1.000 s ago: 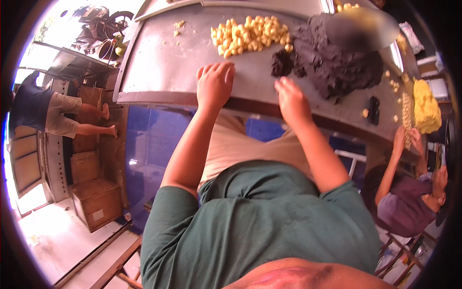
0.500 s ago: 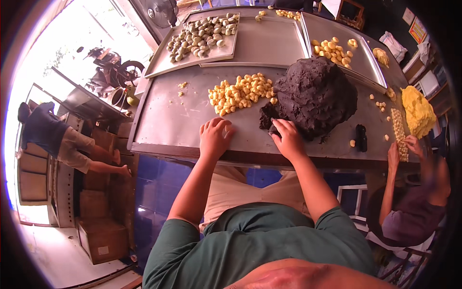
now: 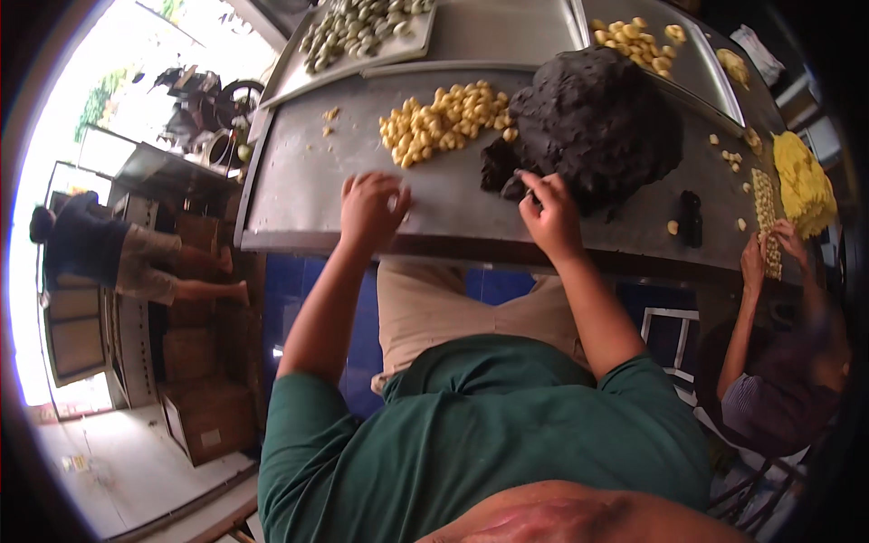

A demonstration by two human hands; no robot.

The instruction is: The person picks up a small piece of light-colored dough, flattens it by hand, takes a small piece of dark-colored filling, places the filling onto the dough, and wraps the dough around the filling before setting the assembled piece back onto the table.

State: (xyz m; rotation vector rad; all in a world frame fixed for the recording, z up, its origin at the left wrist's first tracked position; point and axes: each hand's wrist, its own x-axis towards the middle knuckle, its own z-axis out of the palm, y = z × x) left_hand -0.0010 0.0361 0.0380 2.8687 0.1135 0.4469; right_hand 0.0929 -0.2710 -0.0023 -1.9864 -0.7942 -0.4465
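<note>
My left hand [image 3: 369,210] is over the near part of the metal table [image 3: 290,199], fingers loosely curved and thumb apart. A pale spot by the thumb is too blurred to name. My right hand [image 3: 550,215] is open, thumb and fingers apart, its fingertips beside a small dark lump [image 3: 513,188]. Crumbly dark paste [image 3: 497,165] lies just beyond that lump. A big mound of the same dark paste [image 3: 602,127] rises behind my right hand. Beyond and between my hands spreads a pile of small yellow dough pieces [image 3: 444,122].
Metal trays at the back hold greenish balls [image 3: 353,32] and yellow dough balls [image 3: 638,43]. A black object [image 3: 691,219] lies to the right. At the right edge a co-worker's hands [image 3: 769,246] touch a strip of dough pieces [image 3: 766,213] beside yellow dough [image 3: 804,185].
The view has tilted, so the table sits higher in it. My left hand has drawn back from the yellow pile and its fingers are more bent; my right fingers have spread a little.
</note>
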